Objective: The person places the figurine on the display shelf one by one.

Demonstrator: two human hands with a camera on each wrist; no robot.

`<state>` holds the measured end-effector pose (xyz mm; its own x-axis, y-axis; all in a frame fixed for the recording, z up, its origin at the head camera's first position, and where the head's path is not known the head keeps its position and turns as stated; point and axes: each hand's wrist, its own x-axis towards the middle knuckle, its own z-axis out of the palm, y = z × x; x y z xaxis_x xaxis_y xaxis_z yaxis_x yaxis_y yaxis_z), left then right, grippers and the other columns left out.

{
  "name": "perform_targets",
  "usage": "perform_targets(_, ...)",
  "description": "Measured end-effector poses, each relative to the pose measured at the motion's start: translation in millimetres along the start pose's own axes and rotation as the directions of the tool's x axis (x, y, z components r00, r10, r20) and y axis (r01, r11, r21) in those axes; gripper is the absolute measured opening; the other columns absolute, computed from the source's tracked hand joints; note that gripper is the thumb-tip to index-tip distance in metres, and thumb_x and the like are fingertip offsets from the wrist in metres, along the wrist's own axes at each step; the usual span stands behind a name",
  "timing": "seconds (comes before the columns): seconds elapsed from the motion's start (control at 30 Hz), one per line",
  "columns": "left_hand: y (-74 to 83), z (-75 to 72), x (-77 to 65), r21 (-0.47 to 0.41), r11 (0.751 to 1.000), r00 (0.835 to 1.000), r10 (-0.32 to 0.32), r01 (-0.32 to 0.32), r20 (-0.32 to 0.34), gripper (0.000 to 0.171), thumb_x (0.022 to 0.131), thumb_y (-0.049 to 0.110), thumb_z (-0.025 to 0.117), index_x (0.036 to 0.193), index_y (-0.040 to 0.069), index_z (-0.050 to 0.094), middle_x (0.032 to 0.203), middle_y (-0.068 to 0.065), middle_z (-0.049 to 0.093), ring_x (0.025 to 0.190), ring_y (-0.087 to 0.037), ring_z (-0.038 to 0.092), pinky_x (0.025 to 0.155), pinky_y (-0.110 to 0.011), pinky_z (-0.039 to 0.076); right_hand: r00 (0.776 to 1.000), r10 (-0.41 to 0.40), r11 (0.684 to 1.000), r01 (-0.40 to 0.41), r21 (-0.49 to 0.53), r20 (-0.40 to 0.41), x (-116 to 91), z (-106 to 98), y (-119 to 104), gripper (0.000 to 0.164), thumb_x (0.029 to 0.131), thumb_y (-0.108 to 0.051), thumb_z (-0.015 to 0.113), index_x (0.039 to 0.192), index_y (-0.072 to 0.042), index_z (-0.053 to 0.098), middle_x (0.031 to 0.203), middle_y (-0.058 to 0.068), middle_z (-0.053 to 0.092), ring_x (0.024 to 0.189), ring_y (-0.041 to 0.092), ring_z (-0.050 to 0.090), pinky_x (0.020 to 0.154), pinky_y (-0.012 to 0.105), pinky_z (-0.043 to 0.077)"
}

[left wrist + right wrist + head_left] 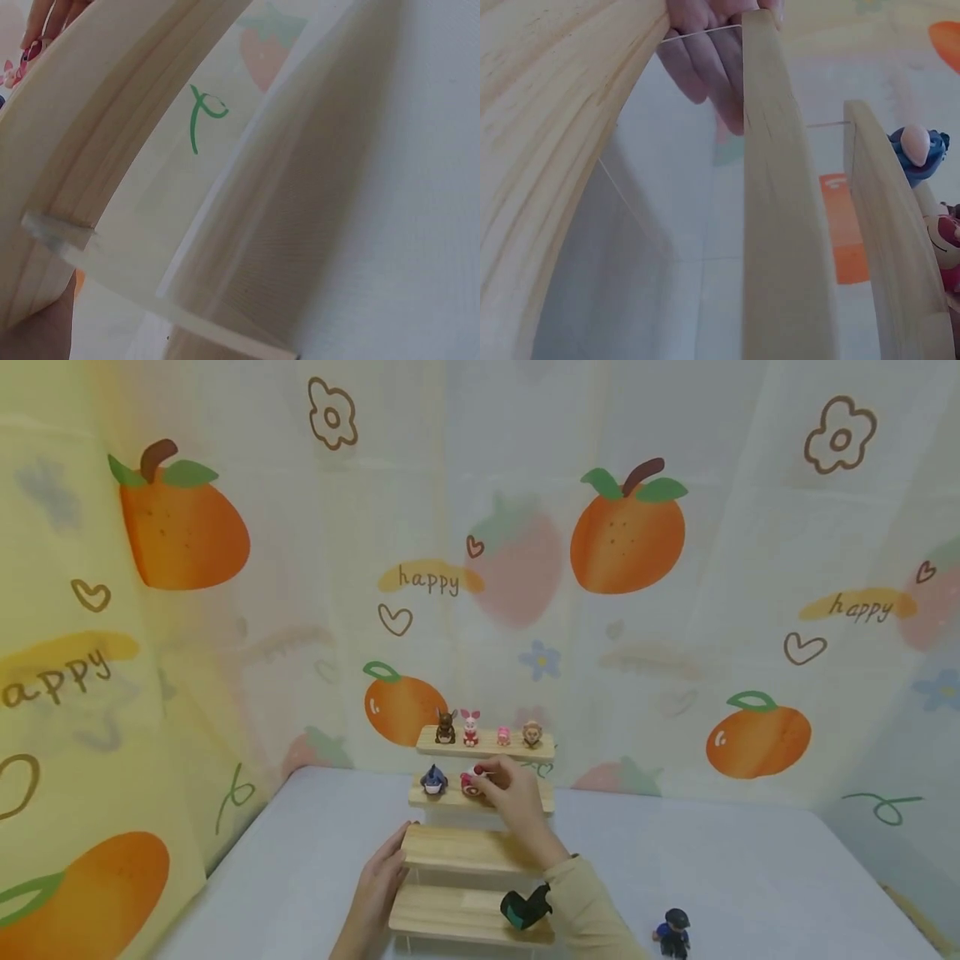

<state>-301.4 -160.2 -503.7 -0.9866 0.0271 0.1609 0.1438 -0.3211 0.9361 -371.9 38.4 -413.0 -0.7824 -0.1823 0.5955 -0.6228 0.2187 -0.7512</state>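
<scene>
My right hand (516,793) reaches to the second tier from the top of a wooden display shelf (465,847) and pinches a small red-and-white figurine (470,782). The fingers partly cover that figurine; it shows at the right edge of the right wrist view. Left of it on the same tier sits a blue donkey figurine (433,780). My left hand (378,877) grips the left end of the third tier. In the right wrist view, fingers of the left hand (712,60) extend below that board.
The top tier carries a brown figurine (446,727), a pink-eared piglet (470,728), a small pink figurine (503,737) and a lion-like figurine (532,734). A dark green-and-black object (525,907) is on the bottom tier. A capped toy figure (672,933) is on the white table (742,860).
</scene>
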Motion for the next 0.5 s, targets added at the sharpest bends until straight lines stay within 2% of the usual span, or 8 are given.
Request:
perform_targets(0.1, 1.0, -0.5, 0.4, -0.002, 1.0, 1.0, 0.001, -0.001, -0.001, 0.058, 0.093, 0.02, 0.046, 0.137, -0.008, 0.022, 0.143, -0.019, 0.02, 0.13, -0.029, 0.017, 0.102, -0.036, 0.021, 1.0, -0.001, 0.999, 0.001, -0.032, 0.017, 2.0, -1.2, -2.0, 0.019, 0.08, -0.008, 0.066, 0.095, 0.003, 0.062, 0.091, 0.012, 0.065, 0.083, 0.022, 0.062, 0.071, 0.026, 0.052)
perform_targets(0.33, 0.5, 0.5, 1.0, -0.001, 0.999, 0.999, -0.032, 0.032, -0.038, 0.058, 0.091, 0.019, 0.048, 0.136, -0.008, 0.024, 0.142, -0.02, 0.021, 0.129, -0.03, 0.019, 0.102, -0.037, 0.022, 0.994, 0.074, 0.995, -0.068, -0.072, 0.08, 1.8, -2.5, -2.8, 0.016, 0.082, -0.009, 0.064, 0.094, 0.001, 0.059, 0.091, 0.012, 0.065, 0.086, 0.022, 0.062, 0.076, 0.025, 0.05)
perform_targets(0.5, 1.4, 0.2, 1.3, 0.009, 1.0, 0.999, -0.022, 0.023, -0.042, 0.057, 0.092, 0.018, 0.048, 0.136, -0.008, 0.024, 0.142, -0.02, 0.022, 0.129, -0.03, 0.019, 0.103, -0.038, 0.021, 0.996, 0.048, 0.996, -0.042, -0.073, 0.081, 2.2, -1.2, -4.7, 0.015, 0.082, -0.007, 0.064, 0.094, 0.002, 0.059, 0.09, 0.013, 0.065, 0.084, 0.023, 0.062, 0.074, 0.025, 0.051)
